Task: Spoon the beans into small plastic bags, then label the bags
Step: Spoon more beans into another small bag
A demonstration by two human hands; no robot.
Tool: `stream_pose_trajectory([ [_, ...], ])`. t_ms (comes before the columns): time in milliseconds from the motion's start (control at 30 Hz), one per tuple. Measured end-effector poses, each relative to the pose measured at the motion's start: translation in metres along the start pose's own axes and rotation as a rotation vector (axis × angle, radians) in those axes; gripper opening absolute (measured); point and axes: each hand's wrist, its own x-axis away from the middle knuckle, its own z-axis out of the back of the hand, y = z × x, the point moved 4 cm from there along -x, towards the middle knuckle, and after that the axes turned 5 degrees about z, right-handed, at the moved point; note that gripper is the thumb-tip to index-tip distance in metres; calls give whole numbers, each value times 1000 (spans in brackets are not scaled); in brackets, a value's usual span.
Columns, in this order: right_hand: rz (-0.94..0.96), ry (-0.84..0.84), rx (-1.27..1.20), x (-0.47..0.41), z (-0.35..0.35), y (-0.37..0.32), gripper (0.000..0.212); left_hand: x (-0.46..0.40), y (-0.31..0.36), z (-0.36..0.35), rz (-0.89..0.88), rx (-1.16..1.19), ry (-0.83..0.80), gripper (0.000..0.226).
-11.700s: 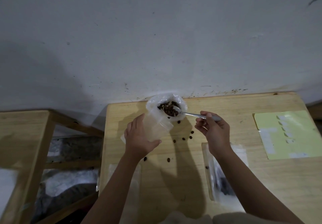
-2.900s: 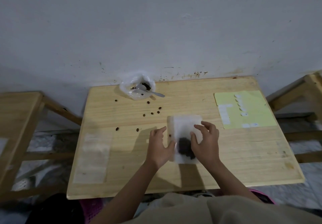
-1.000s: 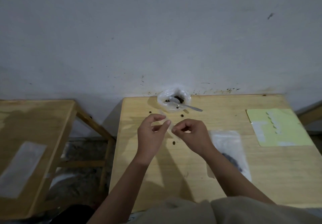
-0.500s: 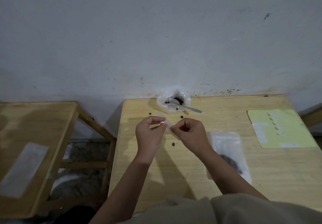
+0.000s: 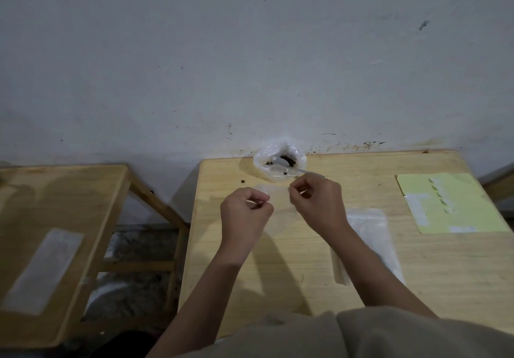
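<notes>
Between my hands hangs an empty clear small plastic bag [image 5: 278, 196], held above the wooden table [image 5: 306, 246]. My left hand [image 5: 244, 213] pinches its left top edge and my right hand [image 5: 319, 201] pinches its right top edge. At the table's back edge stands an open bag of beans [image 5: 279, 162] with a metal spoon [image 5: 303, 171] resting in it. A filled small bag [image 5: 370, 235] lies flat to the right, partly hidden by my right forearm. A yellow label sheet [image 5: 450, 204] lies at the far right.
A loose bean [image 5: 242, 181] lies on the table near the bean bag. A second wooden table [image 5: 91, 218] stands to the left with a stack of clear bags [image 5: 41, 268] on it. A grey wall rises right behind both tables.
My hands have moved slightly apart, spreading the top of the clear bag between them. Earlier, the filled bag was laid down at the right and a new bag picked up.
</notes>
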Motion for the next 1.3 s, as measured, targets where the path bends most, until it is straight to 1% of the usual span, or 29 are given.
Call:
stream_pose_trajectory([
  [67, 56, -29, 13, 0, 1, -4, 19, 1, 5, 1, -37, -54, -19, 18],
  [133, 102, -129, 117, 0, -3, -5, 24, 2, 13, 2, -98, -126, -33, 20],
  [200, 104, -224, 229, 1, -8, -4, 27, 2, 17, 2, -143, -184, -63, 20],
  [233, 74, -237, 239, 1, -9, -4, 26, 3, 18, 1, -156, -206, -80, 20],
  [333, -19, -238, 177, 0, -7, -7, 13, 3, 20, -1, -192, -246, -133, 23],
  [400, -63, -237, 132, 0, -4, -7, 22, 2, 19, -1, -206, -189, -170, 23],
  [467, -113, -198, 60, -3, 2, -6, 19, 3, 16, -2, -188, -52, -221, 26],
  [500, -140, -175, 24, -4, 4, -4, 13, 4, 10, -2, -189, -32, -229, 33],
  [533, -160, -155, -10, -6, 7, -2, 8, 3, 3, -2, -212, -88, -216, 46],
  [600, -188, -138, -50, -9, 10, 1, 18, 3, -14, -4, -288, -327, -203, 86],
  [633, -196, -147, -74, -10, 11, 2, 21, 2, -22, -6, -311, -419, -215, 103],
  [667, -202, -164, -98, -10, 11, 2, 22, 3, -29, -8, -320, -474, -232, 117],
  [700, -202, -182, -115, -10, 10, 2, 21, 3, -34, -10, -325, -506, -243, 125],
  [767, -207, -210, -131, -10, 8, 3, 18, 2, -39, -13, -330, -523, -237, 133],
  [900, -207, -206, -111, -11, 6, 3, 20, -3, -43, -13, -364, -498, -170, 130],
  [967, -205, -245, -94, -11, 5, 0, 18, -5, -48, -12, -393, -503, -141, 127],
  [1133, -240, -392, -14, -12, 6, 0, 40, -7, -66, -10, -417, -567, -110, 115],
  [1300, -264, -473, 81, -15, -2, 9, 57, -11, -75, -6, -410, -626, -78, 104],
])
